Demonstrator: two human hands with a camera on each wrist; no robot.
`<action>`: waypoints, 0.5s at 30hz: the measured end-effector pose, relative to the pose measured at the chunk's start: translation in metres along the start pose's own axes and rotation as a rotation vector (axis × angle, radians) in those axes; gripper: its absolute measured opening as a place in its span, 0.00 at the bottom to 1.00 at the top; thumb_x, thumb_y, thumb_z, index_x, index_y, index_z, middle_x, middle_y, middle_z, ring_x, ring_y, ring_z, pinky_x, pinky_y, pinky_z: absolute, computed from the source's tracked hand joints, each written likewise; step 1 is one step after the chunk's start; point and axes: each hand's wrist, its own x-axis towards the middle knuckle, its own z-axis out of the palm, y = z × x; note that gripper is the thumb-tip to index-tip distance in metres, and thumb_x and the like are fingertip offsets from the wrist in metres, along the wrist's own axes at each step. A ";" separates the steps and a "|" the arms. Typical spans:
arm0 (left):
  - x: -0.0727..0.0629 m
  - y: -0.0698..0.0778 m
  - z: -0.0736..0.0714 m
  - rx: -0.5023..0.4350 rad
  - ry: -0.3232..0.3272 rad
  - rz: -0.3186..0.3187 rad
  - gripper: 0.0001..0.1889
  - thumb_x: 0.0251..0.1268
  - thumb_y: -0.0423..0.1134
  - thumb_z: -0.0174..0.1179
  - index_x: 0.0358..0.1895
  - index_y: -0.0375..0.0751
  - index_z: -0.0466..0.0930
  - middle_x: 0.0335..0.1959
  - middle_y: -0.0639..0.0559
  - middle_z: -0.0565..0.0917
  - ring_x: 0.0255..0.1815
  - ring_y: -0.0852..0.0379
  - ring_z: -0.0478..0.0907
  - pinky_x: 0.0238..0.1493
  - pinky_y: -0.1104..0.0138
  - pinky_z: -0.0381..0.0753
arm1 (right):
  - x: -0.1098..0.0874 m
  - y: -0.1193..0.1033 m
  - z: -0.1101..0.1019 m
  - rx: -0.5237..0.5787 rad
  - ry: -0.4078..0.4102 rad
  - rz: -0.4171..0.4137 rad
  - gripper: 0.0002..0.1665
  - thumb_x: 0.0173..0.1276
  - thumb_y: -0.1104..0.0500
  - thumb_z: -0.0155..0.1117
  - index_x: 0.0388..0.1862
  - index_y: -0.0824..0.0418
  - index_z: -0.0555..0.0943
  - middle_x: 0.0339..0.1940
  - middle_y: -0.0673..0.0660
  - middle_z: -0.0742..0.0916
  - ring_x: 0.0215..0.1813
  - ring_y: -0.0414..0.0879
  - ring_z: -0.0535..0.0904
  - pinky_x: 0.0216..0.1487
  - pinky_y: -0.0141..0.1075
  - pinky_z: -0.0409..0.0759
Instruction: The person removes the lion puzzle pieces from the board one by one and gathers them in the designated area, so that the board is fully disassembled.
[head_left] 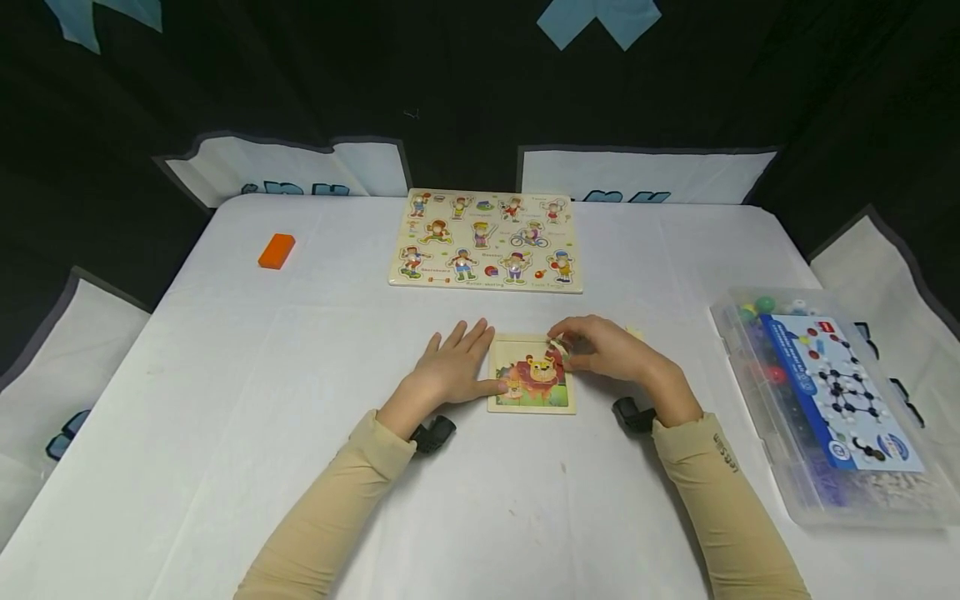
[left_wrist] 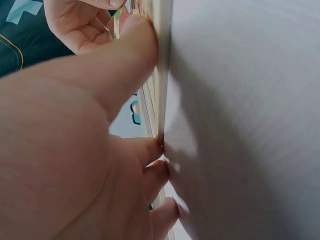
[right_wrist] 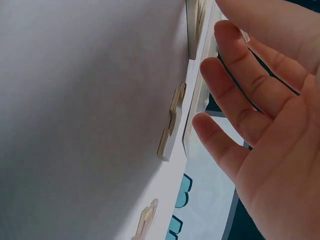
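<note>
A small square wooden jigsaw puzzle (head_left: 532,400) with a lion picture lies in its tray on the table. My left hand (head_left: 453,371) rests at its left side with fingers spread, the thumb over the frame onto the picture. In the left wrist view, the left hand's fingertips (left_wrist: 156,172) touch down beside the frame's edge. At the puzzle's upper right corner, my right hand (head_left: 611,350) pinches a jigsaw piece (head_left: 559,344) between thumb and fingers, tilted over the tray. Loose jigsaw pieces (right_wrist: 172,120) lie on the table by the right hand, mostly hidden behind it in the head view.
Beyond the hands lies a larger wooden puzzle board (head_left: 487,242) with figures of children. An orange block (head_left: 277,251) sits at the far left. On the right stands a clear plastic case (head_left: 817,492) of molecular model parts with a blue and white leaflet (head_left: 843,392).
</note>
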 end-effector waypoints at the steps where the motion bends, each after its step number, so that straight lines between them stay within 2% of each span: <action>1: 0.000 0.000 0.000 0.000 0.001 0.000 0.46 0.58 0.65 0.49 0.72 0.44 0.40 0.72 0.50 0.40 0.71 0.46 0.35 0.65 0.47 0.38 | 0.000 0.001 -0.001 0.004 0.005 0.000 0.23 0.55 0.64 0.68 0.50 0.64 0.76 0.39 0.55 0.80 0.42 0.49 0.72 0.46 0.43 0.70; 4: 0.000 0.000 0.000 -0.004 0.001 0.002 0.46 0.58 0.65 0.49 0.72 0.44 0.40 0.72 0.50 0.40 0.71 0.46 0.35 0.64 0.47 0.38 | -0.002 0.002 -0.005 0.034 0.029 0.023 0.22 0.51 0.63 0.71 0.45 0.63 0.76 0.32 0.53 0.78 0.35 0.48 0.70 0.38 0.40 0.69; 7: 0.000 -0.001 0.000 -0.010 0.002 0.003 0.46 0.58 0.65 0.49 0.72 0.44 0.40 0.72 0.50 0.40 0.71 0.46 0.35 0.64 0.47 0.37 | -0.008 0.006 -0.012 0.080 0.062 0.061 0.22 0.50 0.62 0.72 0.43 0.63 0.75 0.31 0.54 0.77 0.33 0.49 0.69 0.34 0.39 0.68; 15: 0.000 -0.001 0.002 -0.019 -0.001 0.003 0.47 0.58 0.65 0.49 0.72 0.44 0.40 0.72 0.50 0.40 0.71 0.47 0.34 0.65 0.47 0.37 | -0.038 0.027 -0.043 0.110 0.174 0.145 0.22 0.53 0.57 0.70 0.42 0.62 0.70 0.39 0.59 0.77 0.43 0.53 0.70 0.38 0.43 0.67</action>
